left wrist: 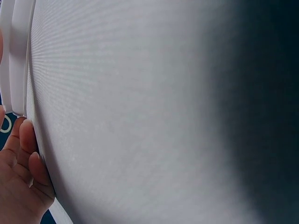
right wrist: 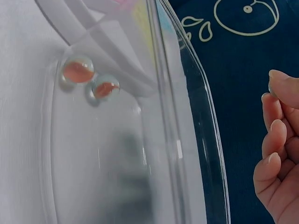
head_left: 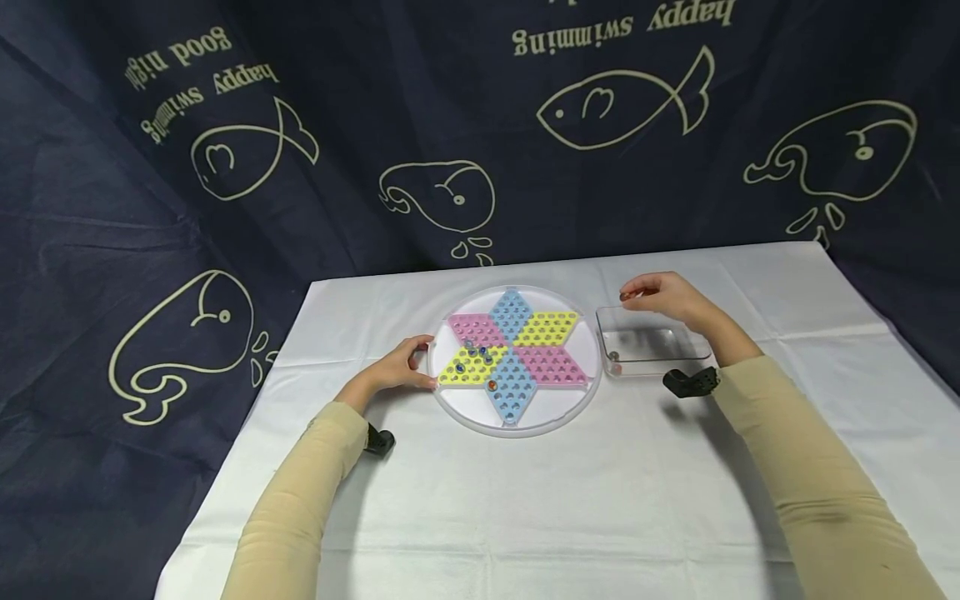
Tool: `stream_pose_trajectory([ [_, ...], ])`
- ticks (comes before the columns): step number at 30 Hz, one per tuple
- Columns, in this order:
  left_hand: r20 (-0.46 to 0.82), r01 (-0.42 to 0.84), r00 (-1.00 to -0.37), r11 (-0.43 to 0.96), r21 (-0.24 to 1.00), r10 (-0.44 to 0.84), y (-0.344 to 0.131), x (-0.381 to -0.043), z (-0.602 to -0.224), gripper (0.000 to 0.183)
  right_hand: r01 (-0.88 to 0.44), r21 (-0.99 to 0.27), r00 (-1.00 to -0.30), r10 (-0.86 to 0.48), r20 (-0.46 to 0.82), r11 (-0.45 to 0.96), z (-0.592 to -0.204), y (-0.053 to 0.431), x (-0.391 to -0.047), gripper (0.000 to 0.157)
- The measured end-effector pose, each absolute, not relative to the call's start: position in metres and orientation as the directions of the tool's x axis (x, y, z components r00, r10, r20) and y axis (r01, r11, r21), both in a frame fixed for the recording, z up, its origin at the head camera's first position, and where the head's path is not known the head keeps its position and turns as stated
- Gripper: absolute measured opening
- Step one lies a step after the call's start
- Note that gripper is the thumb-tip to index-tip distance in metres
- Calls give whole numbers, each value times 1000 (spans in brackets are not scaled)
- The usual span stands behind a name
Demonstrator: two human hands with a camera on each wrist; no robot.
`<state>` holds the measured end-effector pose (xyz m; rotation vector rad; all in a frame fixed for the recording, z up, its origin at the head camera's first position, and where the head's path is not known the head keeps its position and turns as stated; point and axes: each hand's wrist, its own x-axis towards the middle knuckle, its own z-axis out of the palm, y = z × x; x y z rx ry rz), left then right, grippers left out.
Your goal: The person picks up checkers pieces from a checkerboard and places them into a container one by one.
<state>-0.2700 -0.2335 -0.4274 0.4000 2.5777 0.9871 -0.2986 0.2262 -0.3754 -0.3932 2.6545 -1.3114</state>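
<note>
A round white Chinese checkers board (head_left: 457,408) with a star of pink, blue and yellow points lies on the table. My left hand (head_left: 401,365) holds its left rim with thumb and fingertips; several fingers (left wrist: 28,135) show beside the rim in the left wrist view. Several blue and clear marbles (head_left: 461,367) sit around the left yellow point, and an orange marble (head_left: 492,386) lies near its border with blue. Above the far edge of a clear plastic box (head_left: 652,368), my right hand (head_left: 667,296) pinches a small marble (right wrist: 270,91), mostly hidden by thumb and finger.
Two clear marbles with orange swirls (right wrist: 78,70) rest in the near corner of the box, right of the board. A white cloth (head_left: 570,508) covers the table. Behind it hangs a dark blue curtain (head_left: 360,100) with fish and whale drawings.
</note>
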Motion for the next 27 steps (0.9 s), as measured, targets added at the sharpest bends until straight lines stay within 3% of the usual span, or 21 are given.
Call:
stream_pose_trajectory([
  [27,-218,132,-897,703,699,385,-235,-271,-427,86,-126,-773,-957,-280,-69,621,-378,266,-289,41],
])
